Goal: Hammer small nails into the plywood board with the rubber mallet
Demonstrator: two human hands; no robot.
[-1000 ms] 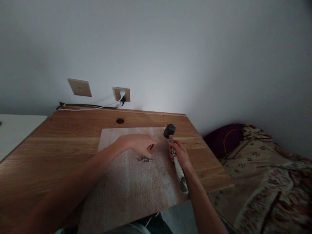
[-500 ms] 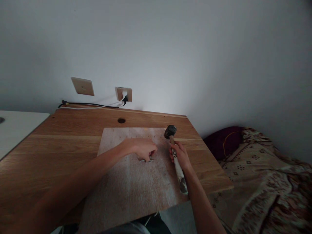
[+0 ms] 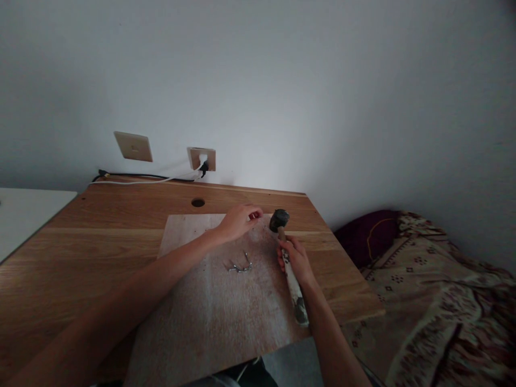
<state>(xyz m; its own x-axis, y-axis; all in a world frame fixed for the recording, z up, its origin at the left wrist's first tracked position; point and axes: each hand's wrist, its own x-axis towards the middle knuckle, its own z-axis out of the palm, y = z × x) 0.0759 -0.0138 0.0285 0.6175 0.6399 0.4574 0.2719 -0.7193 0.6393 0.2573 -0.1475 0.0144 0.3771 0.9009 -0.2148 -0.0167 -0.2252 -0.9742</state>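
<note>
My left hand is stretched to the far edge of a pale plywood board lying on the wooden desk. Its fingertips are pinched together on a small nail that barely shows. Several loose metal nails lie on the board, nearer to me than that hand. My right hand grips the light, paint-stained handle of a hammer. The dark hammer head rests low over the board, just right of my left fingertips.
The desk stands against a white wall with a cable hole, a socket with plugs and cables along the back. A white surface adjoins on the left. A patterned bedspread and dark pillow lie to the right.
My left hand dipped onto the nail pile, then moved away to the board's far edge with fingers pinched. The pile has shifted slightly. The hammer hand has barely moved.
</note>
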